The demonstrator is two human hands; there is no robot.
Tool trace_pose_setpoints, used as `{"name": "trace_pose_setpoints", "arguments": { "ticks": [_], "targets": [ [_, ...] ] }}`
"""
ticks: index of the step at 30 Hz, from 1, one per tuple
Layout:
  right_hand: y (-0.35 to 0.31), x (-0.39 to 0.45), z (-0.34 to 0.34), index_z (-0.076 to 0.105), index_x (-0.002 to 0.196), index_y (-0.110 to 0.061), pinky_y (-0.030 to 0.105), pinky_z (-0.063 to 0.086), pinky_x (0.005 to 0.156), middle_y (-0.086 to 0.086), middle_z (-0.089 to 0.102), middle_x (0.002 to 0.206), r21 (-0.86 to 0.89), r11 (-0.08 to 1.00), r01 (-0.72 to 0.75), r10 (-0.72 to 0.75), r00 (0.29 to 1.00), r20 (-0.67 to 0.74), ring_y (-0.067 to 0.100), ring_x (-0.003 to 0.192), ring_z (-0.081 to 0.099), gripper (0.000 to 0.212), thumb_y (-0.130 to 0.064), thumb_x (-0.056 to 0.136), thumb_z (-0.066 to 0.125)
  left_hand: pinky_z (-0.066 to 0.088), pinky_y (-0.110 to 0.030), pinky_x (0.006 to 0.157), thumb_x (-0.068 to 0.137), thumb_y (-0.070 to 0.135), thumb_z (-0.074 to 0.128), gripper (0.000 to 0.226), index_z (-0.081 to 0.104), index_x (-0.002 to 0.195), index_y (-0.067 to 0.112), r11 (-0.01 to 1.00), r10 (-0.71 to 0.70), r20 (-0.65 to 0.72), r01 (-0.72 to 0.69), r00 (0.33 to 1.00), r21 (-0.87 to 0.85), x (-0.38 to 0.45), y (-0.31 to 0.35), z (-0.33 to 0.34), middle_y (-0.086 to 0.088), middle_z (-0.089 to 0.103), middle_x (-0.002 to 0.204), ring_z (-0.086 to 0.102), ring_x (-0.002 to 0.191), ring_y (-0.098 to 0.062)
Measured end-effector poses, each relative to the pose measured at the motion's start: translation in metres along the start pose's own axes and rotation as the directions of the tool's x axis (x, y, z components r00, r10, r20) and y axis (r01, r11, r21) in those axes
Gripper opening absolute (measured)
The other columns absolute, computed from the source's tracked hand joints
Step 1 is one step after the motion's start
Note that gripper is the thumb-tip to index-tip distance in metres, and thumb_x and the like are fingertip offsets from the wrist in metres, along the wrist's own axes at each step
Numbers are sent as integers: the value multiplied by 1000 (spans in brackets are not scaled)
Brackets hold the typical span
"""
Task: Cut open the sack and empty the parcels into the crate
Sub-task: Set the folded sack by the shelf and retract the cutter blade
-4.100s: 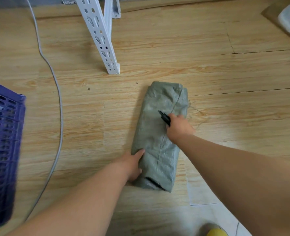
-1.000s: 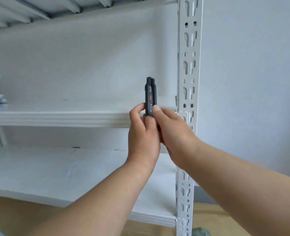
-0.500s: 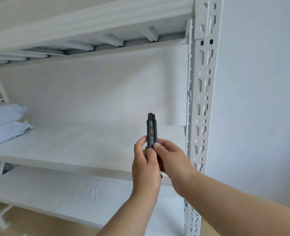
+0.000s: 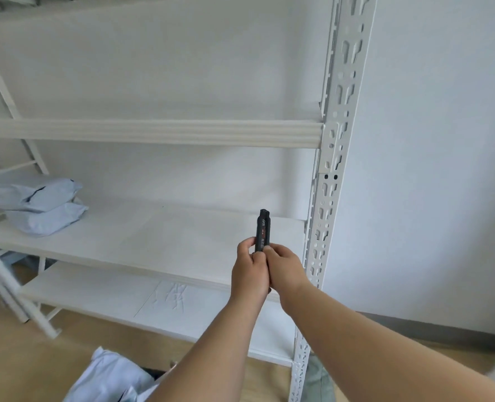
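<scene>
Both hands hold the black utility knife (image 4: 263, 231) upright in front of the white shelving rack (image 4: 332, 158). Left hand (image 4: 250, 269) and right hand (image 4: 284, 268) have fingers clenched round its lower end, which they hide. White and red print runs down the handle, too small to read. Pale blue parcels (image 4: 41, 206) lie on the middle shelf. A grey sack (image 4: 317, 381) peeks from behind the post on the floor.

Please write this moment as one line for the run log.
hands: left hand and right hand both grip black cutter, upright | place: before white shelf | sack: barely visible
</scene>
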State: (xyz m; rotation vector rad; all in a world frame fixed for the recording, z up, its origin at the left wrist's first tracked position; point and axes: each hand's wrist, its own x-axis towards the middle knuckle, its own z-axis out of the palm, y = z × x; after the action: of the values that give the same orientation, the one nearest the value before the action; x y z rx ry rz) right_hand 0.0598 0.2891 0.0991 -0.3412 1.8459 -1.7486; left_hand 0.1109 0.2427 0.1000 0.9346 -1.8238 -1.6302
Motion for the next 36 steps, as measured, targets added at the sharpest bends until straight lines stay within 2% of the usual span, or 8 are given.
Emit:
{"name": "trace_pose_setpoints", "arguments": {
  "ticks": [7,14,19,22,25,29,34,36],
  "targets": [
    [-21,-22,12,66,106,-12,36,55,69,15,73,101,54,996,-67,68,998,-18,29,81,68,21,-18,96,49,49,-25,54,96,20,37,38,48,129,36,998,-60,134,56,989,33,-17,28,-35,-4,66,109,64,92,-23],
    [-9,-13,13,66,95,-16,35,58,81,9,73,92,77,986,-150,157,983,-91,25,73,66,14,-14,96,52,60,-33,76,94,22,53,33,53,127,27,994,-103,291,92,951,52,2,6,-53,-1,66,101,68,90,-17],
    [9,15,-3,66,112,-13,35,58,80,9,72,94,18,983,-180,181,971,-155,27,95,71,20,-14,95,54,55,-35,80,85,14,61,63,36,138,36,925,-58,451,-122,890,359,16,-29,-41,11,60,97,62,82,-16],
    [22,37,-13,64,121,-14,28,56,73,5,72,94,7,980,-200,199,972,-126,20,86,70,27,-14,95,55,54,-33,70,87,15,59,58,39,137,36,900,-32,389,-142,921,411,30,-46,-22,12,61,92,60,72,-16],
    [37,66,-20,45,138,-17,38,57,88,10,71,107,5,973,-232,232,968,-96,22,93,71,48,-19,92,59,57,-37,77,91,20,56,43,46,132,26,915,-67,280,-53,958,400,47,-59,-2,4,68,102,66,84,-17],
    [53,103,-26,46,136,-18,41,56,91,14,68,112,8,964,-267,267,962,-60,25,99,69,47,-16,91,60,46,-29,74,93,33,57,31,53,122,23,856,-73,182,-32,981,515,75,-74,20,3,64,108,60,93,-18],
    [80,135,-24,48,133,-20,40,56,91,13,68,113,63,933,-354,356,934,-27,22,96,69,50,-13,86,66,53,-36,74,89,37,60,27,63,114,29,760,-126,139,6,982,650,106,-104,37,-1,48,104,59,87,-22],
    [84,147,-24,53,121,-16,37,57,89,11,68,106,92,920,-382,384,923,-8,18,86,68,36,-11,88,66,52,-35,76,89,34,59,26,63,115,31,739,-139,168,-11,976,673,126,-114,43,0,45,103,58,88,-22]
  ]
}}
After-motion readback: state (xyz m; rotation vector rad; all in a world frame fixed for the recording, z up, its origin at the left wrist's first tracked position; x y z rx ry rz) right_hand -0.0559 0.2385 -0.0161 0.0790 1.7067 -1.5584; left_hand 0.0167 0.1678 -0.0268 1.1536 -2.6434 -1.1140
